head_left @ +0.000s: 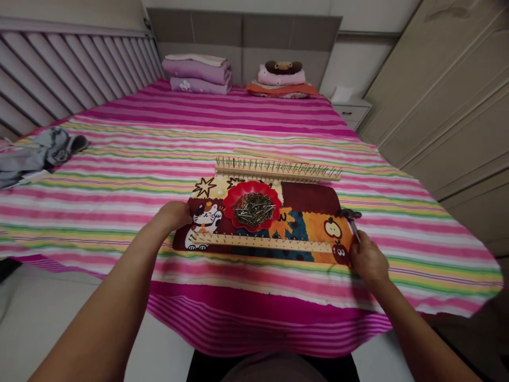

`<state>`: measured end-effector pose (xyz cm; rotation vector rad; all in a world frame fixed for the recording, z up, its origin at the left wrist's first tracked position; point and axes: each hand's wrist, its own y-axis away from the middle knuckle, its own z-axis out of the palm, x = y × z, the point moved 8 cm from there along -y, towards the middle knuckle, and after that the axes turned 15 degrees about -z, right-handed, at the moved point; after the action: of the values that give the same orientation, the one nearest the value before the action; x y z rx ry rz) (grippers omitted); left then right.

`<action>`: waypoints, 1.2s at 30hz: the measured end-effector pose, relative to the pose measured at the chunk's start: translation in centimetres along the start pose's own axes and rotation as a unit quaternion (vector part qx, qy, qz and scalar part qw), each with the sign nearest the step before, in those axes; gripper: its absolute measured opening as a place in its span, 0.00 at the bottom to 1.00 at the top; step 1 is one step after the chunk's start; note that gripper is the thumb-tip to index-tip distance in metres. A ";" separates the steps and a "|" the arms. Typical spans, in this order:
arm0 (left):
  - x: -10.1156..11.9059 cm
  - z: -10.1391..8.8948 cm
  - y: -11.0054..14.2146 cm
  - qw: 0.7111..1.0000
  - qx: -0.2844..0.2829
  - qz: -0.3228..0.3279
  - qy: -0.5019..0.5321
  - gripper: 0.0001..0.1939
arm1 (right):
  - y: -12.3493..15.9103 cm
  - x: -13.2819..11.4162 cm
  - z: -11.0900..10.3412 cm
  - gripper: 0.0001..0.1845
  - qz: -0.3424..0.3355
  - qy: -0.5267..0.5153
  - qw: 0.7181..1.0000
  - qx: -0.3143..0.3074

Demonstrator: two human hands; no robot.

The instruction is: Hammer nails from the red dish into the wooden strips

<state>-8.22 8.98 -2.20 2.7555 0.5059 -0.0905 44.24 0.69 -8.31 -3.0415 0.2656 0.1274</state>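
My left hand (177,215) is closed at the left edge of a patterned mat (310,199) with a cat and apples on it; its fingertips are partly hidden. At the mat's right edge, my right hand (369,260) wraps round the handle of a hammer (350,214), its dark head pointing away from me. A red scalloped bowl (252,226) full of loose nails (254,208) rests on the mat. In front of it lies a wooden strip (270,244) with nails standing in it, denser on the left. Behind the bowl, wooden strips (274,168) bristle with many upright nails.
A striped cloth (119,180) covers the bed under everything. Behind the nailed strips lies a thin wooden strip (270,154). Grey clothing (51,148) is at the left. Folded bedding (199,74) and a pillow stack (280,79) sit by the headboard (242,42).
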 end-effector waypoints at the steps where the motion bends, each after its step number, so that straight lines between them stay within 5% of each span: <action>1: -0.2 0.0 0.0 1.000 0.004 -0.010 0.028 0.04 | 0.0 0.0 0.0 0.23 0.000 0.001 1.000 0.002; 6: -2.1 2.4 -0.1 0.962 -0.031 -0.075 0.261 0.06 | 0.2 -0.1 -0.2 0.22 -0.007 -0.004 1.000 0.016; 10: -3.9 4.7 0.0 0.861 -0.018 -0.100 0.498 0.07 | 0.2 -0.2 -0.3 0.22 -0.002 -0.009 1.000 0.014; 14: -6.8 3.9 3.0 0.728 0.099 -0.123 0.667 0.08 | 0.2 -0.2 -0.3 0.22 0.006 -0.016 1.000 0.001; 17: -7.7 2.7 8.0 0.663 0.210 -0.106 0.711 0.12 | 0.1 -0.3 -0.4 0.23 0.005 -0.016 1.000 -0.002; 21: -3.4 4.4 13.1 0.701 0.178 -0.063 0.687 0.14 | 0.1 -0.2 -0.4 0.23 0.011 -0.013 1.000 -0.005; 26: 2.0 7.9 14.5 0.727 0.170 -0.045 0.663 0.13 | 0.2 -0.1 -0.4 0.23 0.015 -0.016 1.000 0.000; 36: 4.0 7.9 13.3 0.781 0.271 -0.007 0.563 0.12 | 0.3 0.0 -0.3 0.22 0.016 -0.020 1.000 0.009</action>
<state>0.21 -4.05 -5.88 3.0380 0.8594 1.7493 44.21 0.37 -8.03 -3.0145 0.3115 0.1867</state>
